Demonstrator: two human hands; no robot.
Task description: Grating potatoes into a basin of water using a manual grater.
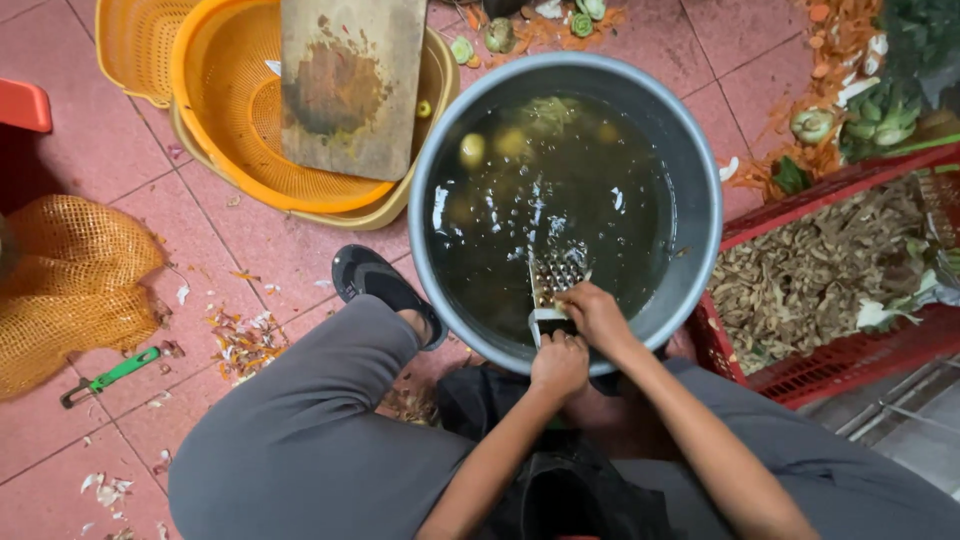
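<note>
A metal grater [553, 283] leans over the near rim of a large grey basin [702, 190] filled with dark water, in which several pale peeled potatoes [473, 149] float. My left hand [560, 364] grips the grater's lower end at the basin's rim. My right hand [597, 315] is closed and pressed against the grater's face; whatever it holds is hidden under the fingers. I sit low with both knees on either side of the basin.
Orange plastic baskets [215, 110] with a stained wooden cutting board [345, 85] stand at the far left. A red crate [850, 350] of brown peelings sits on the right. An orange mesh sack [70, 285] and a green peeler [110, 376] lie on the tiled floor at left. Vegetable scraps [840, 110] lie at the far right.
</note>
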